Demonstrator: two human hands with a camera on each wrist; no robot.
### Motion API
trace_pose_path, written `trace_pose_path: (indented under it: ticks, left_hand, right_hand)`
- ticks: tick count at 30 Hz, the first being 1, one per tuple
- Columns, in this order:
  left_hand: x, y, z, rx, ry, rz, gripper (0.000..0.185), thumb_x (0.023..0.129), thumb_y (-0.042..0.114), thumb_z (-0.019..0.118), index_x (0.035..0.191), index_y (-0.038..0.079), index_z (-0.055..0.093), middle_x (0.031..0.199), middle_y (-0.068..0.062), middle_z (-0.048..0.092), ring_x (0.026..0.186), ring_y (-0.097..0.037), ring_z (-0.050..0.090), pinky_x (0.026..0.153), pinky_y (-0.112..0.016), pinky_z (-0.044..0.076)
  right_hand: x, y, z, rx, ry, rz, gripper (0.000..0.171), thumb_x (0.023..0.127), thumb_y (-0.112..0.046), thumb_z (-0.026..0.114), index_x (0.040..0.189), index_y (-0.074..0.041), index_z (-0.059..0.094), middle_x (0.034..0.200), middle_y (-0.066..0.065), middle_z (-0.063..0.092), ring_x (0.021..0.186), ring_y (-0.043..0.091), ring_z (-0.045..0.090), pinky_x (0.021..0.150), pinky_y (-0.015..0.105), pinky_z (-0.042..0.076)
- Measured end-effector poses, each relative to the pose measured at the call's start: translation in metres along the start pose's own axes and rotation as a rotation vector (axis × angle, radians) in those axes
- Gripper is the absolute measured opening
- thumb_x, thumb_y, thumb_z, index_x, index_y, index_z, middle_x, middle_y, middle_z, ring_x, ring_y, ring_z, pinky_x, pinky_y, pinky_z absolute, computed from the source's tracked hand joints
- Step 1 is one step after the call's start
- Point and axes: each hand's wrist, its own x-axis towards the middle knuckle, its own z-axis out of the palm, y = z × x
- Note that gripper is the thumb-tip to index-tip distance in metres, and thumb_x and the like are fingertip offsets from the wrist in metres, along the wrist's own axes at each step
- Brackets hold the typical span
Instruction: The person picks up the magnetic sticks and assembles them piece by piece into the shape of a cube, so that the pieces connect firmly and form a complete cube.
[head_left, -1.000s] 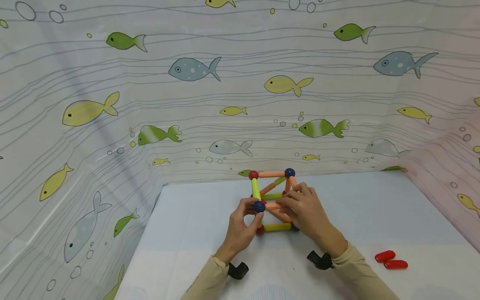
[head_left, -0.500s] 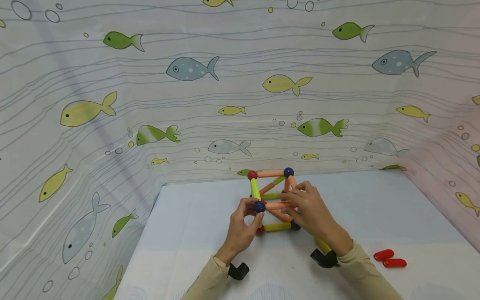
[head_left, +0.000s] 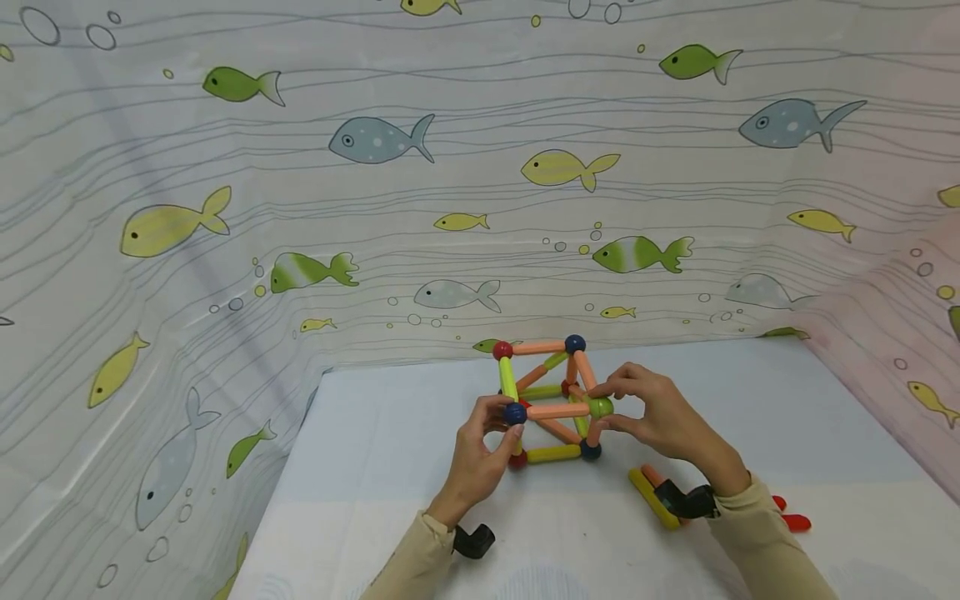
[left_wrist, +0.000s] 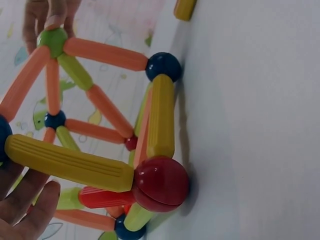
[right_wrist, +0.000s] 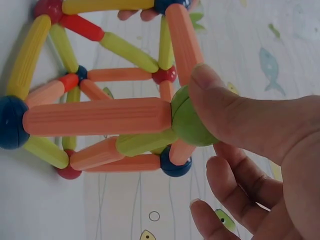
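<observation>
A cube-like frame of coloured rods and balls stands on the table, its front top orange rod [head_left: 557,411] running between two corner balls. My left hand [head_left: 477,454] pinches the blue ball [head_left: 515,413] at that rod's left end. At the other end, my right hand [head_left: 667,417] holds the green ball [head_left: 601,407] between thumb and fingers. From the right wrist, the thumb lies on the green ball [right_wrist: 192,120], where several orange rods meet. Close in the left wrist view are a red ball [left_wrist: 161,185] and a yellow rod [left_wrist: 70,162] at the frame's near side.
Beside the right wrist lie a loose yellow rod [head_left: 654,498] and an orange rod [head_left: 651,475], partly behind the black wrist mount [head_left: 686,500]. Red pieces [head_left: 797,522] lie farther right, partly covered by the sleeve. A fish-patterned curtain [head_left: 465,250] backs the white table [head_left: 390,467].
My right hand has shifted right along the orange rod to its end and now pinches the green ball there. The loose yellow and orange rods have come into sight. My left hand stays put.
</observation>
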Motion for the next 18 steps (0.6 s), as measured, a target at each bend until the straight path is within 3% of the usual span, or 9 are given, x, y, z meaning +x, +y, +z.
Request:
trace_pose_path:
  ticks: [6, 12, 15, 18]
  left_hand:
    - [0.0, 0.0, -0.001, 0.001, -0.008, -0.004, 0.038, 0.102, 0.014, 0.071, 0.138, 0.011, 0.056, 0.122, -0.004, 0.071, 0.108, -0.017, 0.071, 0.095, -0.032, 0.06]
    - [0.001, -0.001, -0.003, 0.028, -0.02, 0.041, 0.04, 0.104, 0.016, 0.069, 0.142, 0.013, 0.06, 0.123, -0.005, 0.072, 0.106, -0.018, 0.071, 0.089, -0.032, 0.061]
    - [0.002, -0.002, -0.004, 0.038, -0.019, 0.063, 0.037, 0.104, 0.015, 0.069, 0.14, 0.009, 0.062, 0.125, -0.005, 0.073, 0.107, -0.019, 0.071, 0.088, -0.032, 0.061]
    - [0.002, -0.002, -0.004, 0.039, -0.02, 0.076, 0.037, 0.104, 0.015, 0.069, 0.139, 0.004, 0.062, 0.125, -0.005, 0.073, 0.107, -0.019, 0.071, 0.09, -0.032, 0.061]
  right_hand:
    - [-0.001, 0.002, 0.002, 0.02, 0.008, 0.001, 0.047, 0.073, -0.005, 0.095, 0.116, -0.02, 0.081, 0.105, -0.007, 0.068, 0.094, 0.007, 0.059, 0.08, 0.029, 0.057]
    - [-0.009, 0.005, -0.003, -0.007, 0.059, 0.011, 0.05, 0.075, -0.009, 0.096, 0.12, -0.017, 0.076, 0.107, -0.009, 0.07, 0.092, 0.005, 0.06, 0.079, 0.028, 0.058]
    - [-0.019, 0.009, -0.005, -0.031, 0.09, 0.073, 0.037, 0.079, -0.014, 0.095, 0.109, -0.019, 0.074, 0.1, -0.011, 0.068, 0.087, 0.005, 0.06, 0.075, 0.027, 0.057]
    - [-0.034, 0.015, -0.006, -0.035, 0.027, 0.176, 0.023, 0.086, -0.021, 0.09, 0.099, -0.022, 0.071, 0.091, -0.014, 0.065, 0.082, 0.004, 0.057, 0.07, 0.026, 0.053]
